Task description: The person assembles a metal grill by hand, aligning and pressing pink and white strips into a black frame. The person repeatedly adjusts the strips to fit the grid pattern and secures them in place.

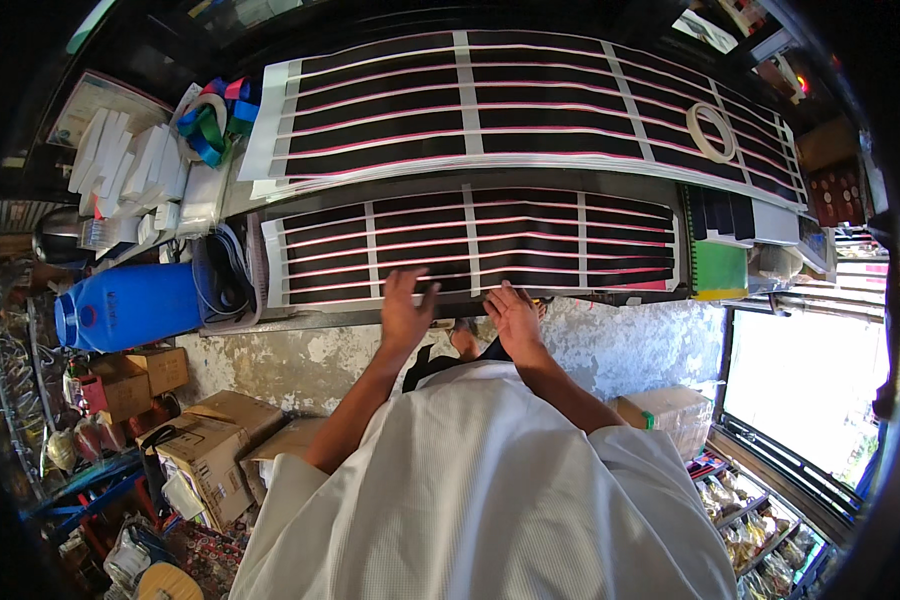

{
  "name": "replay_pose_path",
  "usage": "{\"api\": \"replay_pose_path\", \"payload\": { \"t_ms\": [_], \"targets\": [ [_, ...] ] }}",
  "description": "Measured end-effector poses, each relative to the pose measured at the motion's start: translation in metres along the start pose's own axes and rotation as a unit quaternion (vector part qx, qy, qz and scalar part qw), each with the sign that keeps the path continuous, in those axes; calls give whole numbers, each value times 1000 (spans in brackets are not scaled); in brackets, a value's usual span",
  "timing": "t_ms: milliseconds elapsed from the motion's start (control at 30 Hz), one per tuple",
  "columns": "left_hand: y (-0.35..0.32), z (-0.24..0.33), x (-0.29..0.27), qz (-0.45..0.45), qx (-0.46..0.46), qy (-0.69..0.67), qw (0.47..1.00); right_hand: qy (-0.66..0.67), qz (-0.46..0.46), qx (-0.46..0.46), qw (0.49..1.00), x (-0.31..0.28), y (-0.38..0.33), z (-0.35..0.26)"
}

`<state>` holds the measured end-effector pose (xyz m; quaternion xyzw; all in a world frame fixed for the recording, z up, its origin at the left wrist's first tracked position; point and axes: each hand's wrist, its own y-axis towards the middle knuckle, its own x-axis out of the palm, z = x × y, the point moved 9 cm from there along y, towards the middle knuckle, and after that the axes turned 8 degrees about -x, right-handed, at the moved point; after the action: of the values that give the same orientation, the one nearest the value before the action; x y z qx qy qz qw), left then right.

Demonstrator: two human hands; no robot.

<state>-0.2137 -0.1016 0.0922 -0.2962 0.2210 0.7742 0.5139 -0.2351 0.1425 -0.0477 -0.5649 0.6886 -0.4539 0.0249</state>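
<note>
While a blue jug [135, 305] sits at the far left with its cap toward the rim of the view, a group of white blocks [148, 165] lies farther from the person. Just right of those blocks are coiled green and blue ribbons [205, 140], and nearer the person a looped dark cable [232, 285] rests close to the left end of the front sheet [475, 245]. This front sheet lies spread out before the person, its black panels divided by thin pale and red lines and crossed by pale bands; behind it runs a longer stack of similar sheets [545, 100]. The left hand [405, 312] is over the near edge of the front sheet, left of the middle, its thumb apart from its fingers. To its right, the right hand [516, 320] has its fingertips at the same edge, the fingers close together; whether they pinch the sheet, I cannot tell. Farther right, a pale tape roll [711, 133] lies flat on the stack, and a green notebook [720, 268] is just beyond the right end of the front sheet.
</note>
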Motion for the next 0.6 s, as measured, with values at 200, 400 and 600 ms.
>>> {"api": "replay_pose_path", "payload": {
  "t_ms": [200, 400, 600],
  "targets": [
    [21, 51, 53, -130, 114, 41, 984, 10, -36, -30, 999, 6, 3, -7],
    [22, 55, 69, -162, 153, 68, 973, 15, -34, -26, 999, 6, 1, -8],
    [16, 68, 70, -163, 202, 108, 960, 25, -32, -27, 999, 5, 5, -4]
  ]
}}
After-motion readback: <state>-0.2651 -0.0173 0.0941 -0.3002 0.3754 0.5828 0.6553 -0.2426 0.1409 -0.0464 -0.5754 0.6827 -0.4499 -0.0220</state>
